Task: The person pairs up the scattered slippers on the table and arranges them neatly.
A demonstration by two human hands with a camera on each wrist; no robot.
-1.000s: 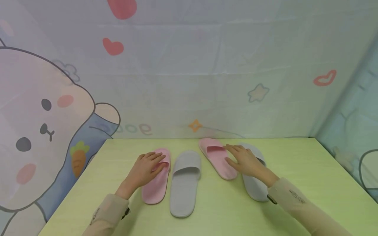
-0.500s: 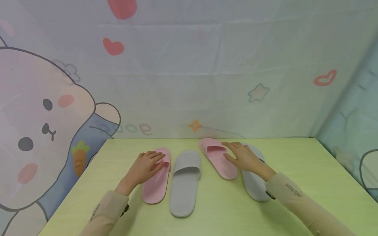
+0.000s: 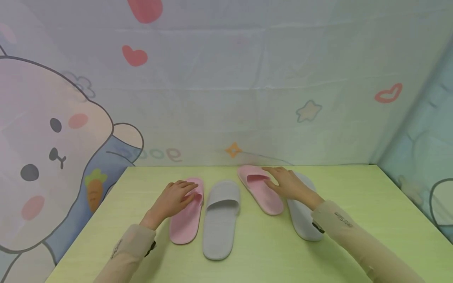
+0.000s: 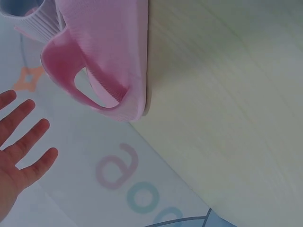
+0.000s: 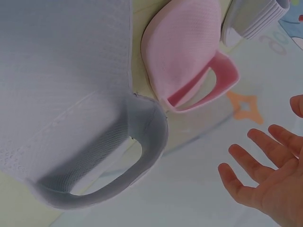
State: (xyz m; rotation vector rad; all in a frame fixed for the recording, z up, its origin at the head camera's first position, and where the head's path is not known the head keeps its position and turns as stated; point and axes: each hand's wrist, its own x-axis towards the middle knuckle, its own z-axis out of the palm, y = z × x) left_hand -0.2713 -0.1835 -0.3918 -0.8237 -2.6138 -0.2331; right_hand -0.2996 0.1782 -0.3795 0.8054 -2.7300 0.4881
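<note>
Two pink slippers and two grey slippers lie on the table in the head view. My left hand (image 3: 171,200) hovers over the toe strap of the left pink slipper (image 3: 185,228), hiding part of it. Beside that lies the left grey slipper (image 3: 219,236). My right hand (image 3: 291,186) is held above the gap between the tilted right pink slipper (image 3: 270,201) and the right grey slipper (image 3: 304,226), whose strap it mostly covers. In the wrist views, the left fingers (image 4: 31,142) and right fingers (image 5: 251,163) are spread, apart from the slippers, holding nothing.
The pale yellow-green table (image 3: 262,247) ends at a printed cloth backdrop (image 3: 212,98) with hearts, a star and a large cartoon animal (image 3: 78,157). Another printed cloth (image 3: 424,149) closes off the right side.
My right hand has shifted slightly left, toward the right pink slipper. The left hand has barely moved. All the slippers lie as before.
</note>
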